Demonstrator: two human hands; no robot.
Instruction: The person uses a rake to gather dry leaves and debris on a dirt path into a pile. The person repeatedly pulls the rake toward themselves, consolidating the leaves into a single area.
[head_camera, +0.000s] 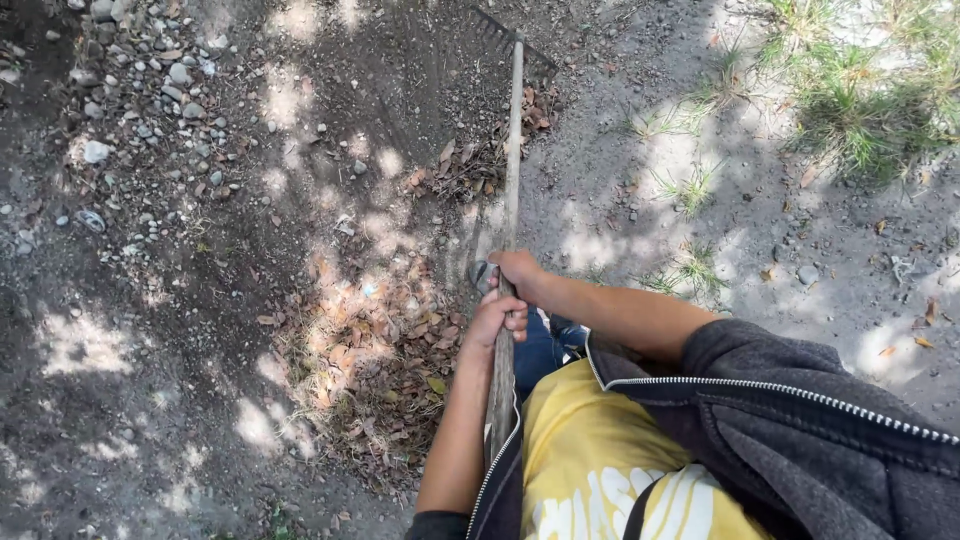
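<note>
A long wooden rake handle (513, 150) runs from my body out to a dark metal rake head (500, 35) resting on the dirt far ahead. My right hand (518, 270) grips the handle higher up. Just below it, my left hand (495, 320) wraps around the same handle. A pile of dry brown leaves (370, 345) lies on the ground to the left of my hands. A smaller clump of leaves (470, 165) sits near the rake head.
Grey stones and gravel (140, 90) cover the ground at the upper left. Patches of grass (850, 100) grow at the upper right, with smaller tufts (690, 270) near my right arm. Dappled shade covers the bare dirt.
</note>
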